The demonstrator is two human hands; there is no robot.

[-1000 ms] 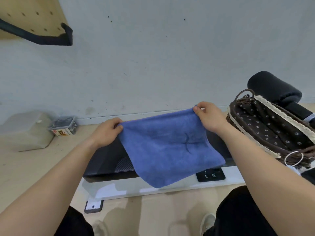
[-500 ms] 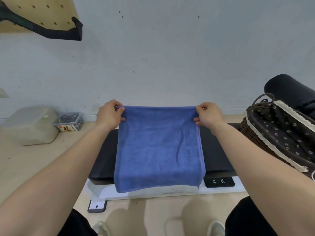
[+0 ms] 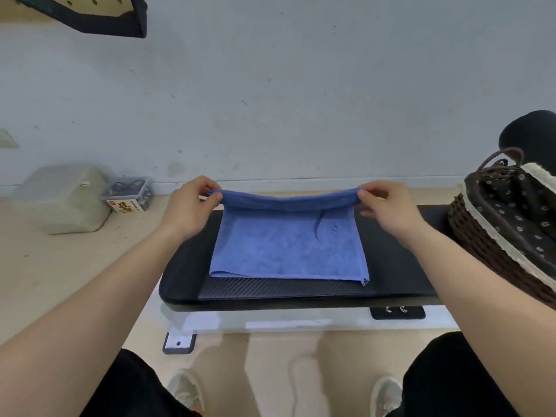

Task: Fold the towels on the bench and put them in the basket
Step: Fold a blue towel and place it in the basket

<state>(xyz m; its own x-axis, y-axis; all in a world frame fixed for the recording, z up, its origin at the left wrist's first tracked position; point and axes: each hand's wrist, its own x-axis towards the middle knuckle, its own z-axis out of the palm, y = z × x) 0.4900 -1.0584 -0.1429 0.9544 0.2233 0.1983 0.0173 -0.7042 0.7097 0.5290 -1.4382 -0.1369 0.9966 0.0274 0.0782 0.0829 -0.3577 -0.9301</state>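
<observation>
A blue towel [image 3: 285,251] lies mostly flat on the black padded bench [image 3: 186,284]. Its far edge is lifted and curls toward me. My left hand [image 3: 189,206] pinches the far left corner. My right hand [image 3: 385,209] pinches the far right corner. A dark wicker basket [image 3: 481,245] with a flowered brown lining and cream trim stands on the bench's right end, just right of my right forearm.
A white wall rises behind the bench. On the floor at the left sit a translucent plastic box [image 3: 60,200] and a small clear container [image 3: 129,195]. A black roll [image 3: 529,130] lies behind the basket. My knees and shoes are below the bench.
The towel hung in the air in front of the bench; now its body rests flat on the bench pad. Both hands have lowered and still hold the two far corners.
</observation>
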